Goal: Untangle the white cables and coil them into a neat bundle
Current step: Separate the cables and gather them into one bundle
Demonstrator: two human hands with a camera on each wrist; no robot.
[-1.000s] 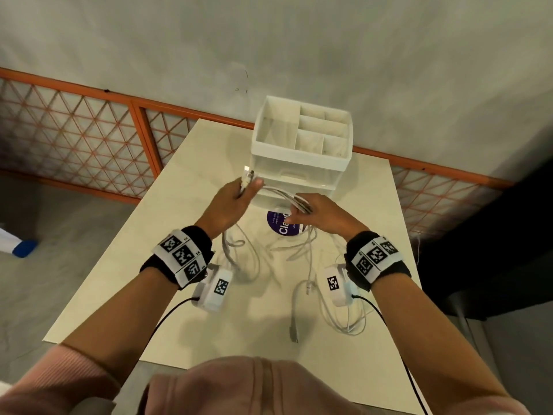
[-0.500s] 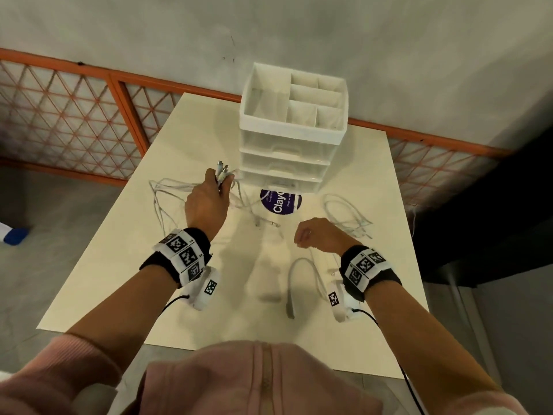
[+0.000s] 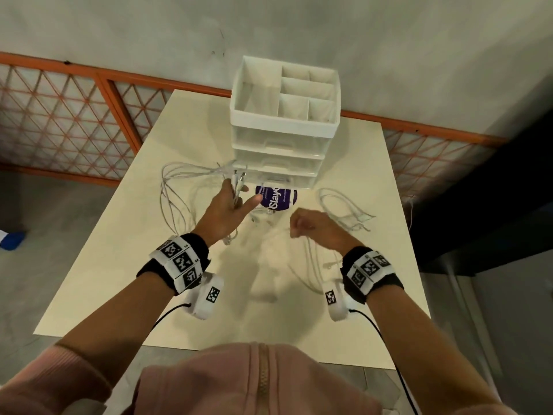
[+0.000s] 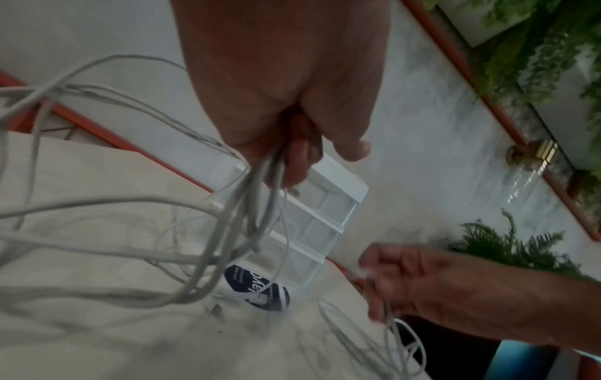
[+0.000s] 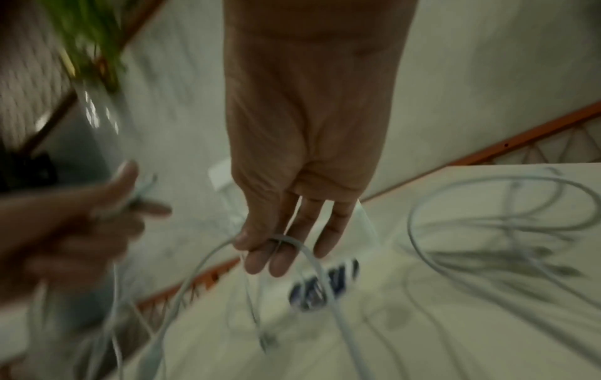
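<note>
Standing behind everything on the table (image 3: 125, 265), the white drawer organizer (image 3: 284, 124) could be pulled over if a loop is caught on it. The white cables (image 3: 179, 187) are gripped as a gathered bunch by the left hand (image 3: 223, 214), plugs upward, and one loop is pinched by the right hand (image 3: 317, 232). A knot may be tightened if both are drawn apart. A separate coil (image 3: 344, 211) lies at the right.

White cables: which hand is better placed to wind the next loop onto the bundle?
Right. The left hand already grips the gathered plug ends, so it is occupied as anchor, while the right hand pinches one loose strand of the white cables and can likely feed it over.
</note>
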